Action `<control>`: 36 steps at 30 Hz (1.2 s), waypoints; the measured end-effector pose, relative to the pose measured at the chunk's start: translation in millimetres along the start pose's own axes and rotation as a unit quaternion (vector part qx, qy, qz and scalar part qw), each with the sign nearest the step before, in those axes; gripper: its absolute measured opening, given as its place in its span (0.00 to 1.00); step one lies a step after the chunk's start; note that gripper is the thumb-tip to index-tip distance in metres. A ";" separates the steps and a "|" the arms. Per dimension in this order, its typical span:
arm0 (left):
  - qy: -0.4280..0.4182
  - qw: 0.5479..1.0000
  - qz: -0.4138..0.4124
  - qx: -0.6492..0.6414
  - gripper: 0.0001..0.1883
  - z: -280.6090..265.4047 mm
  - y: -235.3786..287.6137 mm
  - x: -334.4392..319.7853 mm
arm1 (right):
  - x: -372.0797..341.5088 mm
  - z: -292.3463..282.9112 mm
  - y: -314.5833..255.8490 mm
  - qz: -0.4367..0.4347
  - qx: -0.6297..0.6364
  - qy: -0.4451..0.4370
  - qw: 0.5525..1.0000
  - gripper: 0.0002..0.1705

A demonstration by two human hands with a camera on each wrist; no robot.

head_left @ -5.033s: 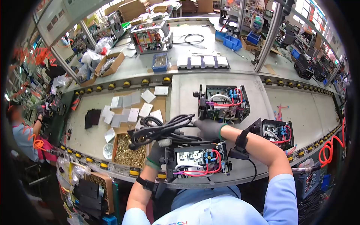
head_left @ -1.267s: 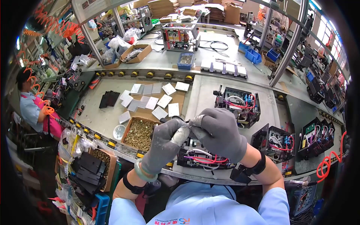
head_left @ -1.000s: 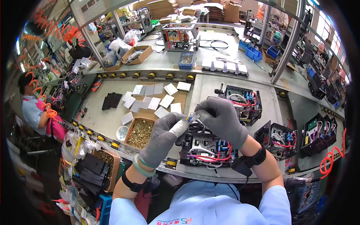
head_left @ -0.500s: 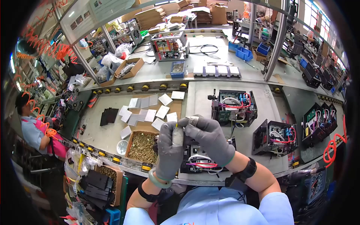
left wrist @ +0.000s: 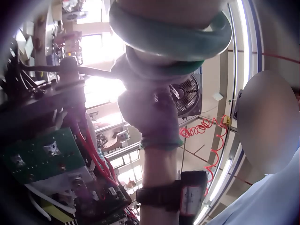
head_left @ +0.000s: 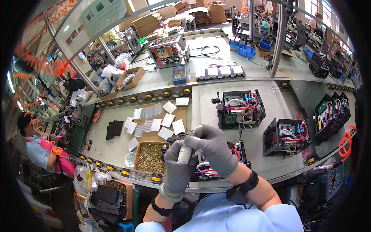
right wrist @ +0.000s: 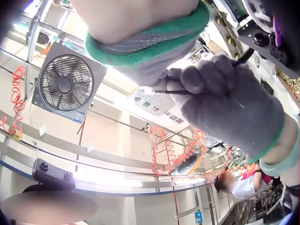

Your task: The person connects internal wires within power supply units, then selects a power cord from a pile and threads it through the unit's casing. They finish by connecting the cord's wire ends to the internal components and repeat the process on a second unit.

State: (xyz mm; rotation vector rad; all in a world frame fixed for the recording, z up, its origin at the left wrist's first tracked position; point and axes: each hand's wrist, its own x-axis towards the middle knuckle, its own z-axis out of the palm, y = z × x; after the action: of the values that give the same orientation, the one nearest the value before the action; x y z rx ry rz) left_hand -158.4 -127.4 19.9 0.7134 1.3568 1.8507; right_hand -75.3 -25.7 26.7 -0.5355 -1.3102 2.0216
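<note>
Both hands wear grey gloves and meet over the near open-topped electronic unit (head_left: 206,170), which they partly cover. My left hand (head_left: 178,170) grips a black cable (right wrist: 243,57), its fingers curled round it in the right wrist view. Close against it, my right hand (head_left: 216,150) pinches at the cable's end, where a thin dark strand (right wrist: 171,92) shows between the hands. A small clear piece (head_left: 197,153) sticks out by the right fingers. In the left wrist view the cable runs out sideways from the hands. The fingertips largely hide the cable end.
Left of the hands stands a box of brass fasteners (head_left: 151,157), with a white dish (head_left: 130,159) beside it. Pale metal plates (head_left: 168,120) lie behind on cardboard. More wired units (head_left: 239,109) stand to the back and right. Another person (head_left: 40,149) works at far left.
Five seconds ago the hands were apart at a coiled black cable over the near unit. They have since come together at its end, and the right hand has turned against the left.
</note>
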 end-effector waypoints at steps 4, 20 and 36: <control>-0.028 0.993 -0.071 -0.086 0.10 -9.8 13.4 7.0 | -3.4 1.2 -15.9 0.069 0.057 -0.108 0.990 0.16; -0.060 0.987 -0.104 -0.107 0.07 -3.5 10.3 9.6 | 1.3 -0.4 -2.8 -0.012 -0.021 -0.070 0.997 0.16; 0.126 0.988 0.057 -0.074 0.10 16.4 -6.1 15.3 | -13.1 -14.2 -16.4 0.031 -0.049 -0.018 0.998 0.18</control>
State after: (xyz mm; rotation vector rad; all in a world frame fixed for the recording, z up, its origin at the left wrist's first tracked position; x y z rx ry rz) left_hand -153.2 -104.8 19.2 0.5028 1.3371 2.1667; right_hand -51.9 -21.5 35.5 -0.5947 -1.4368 2.0330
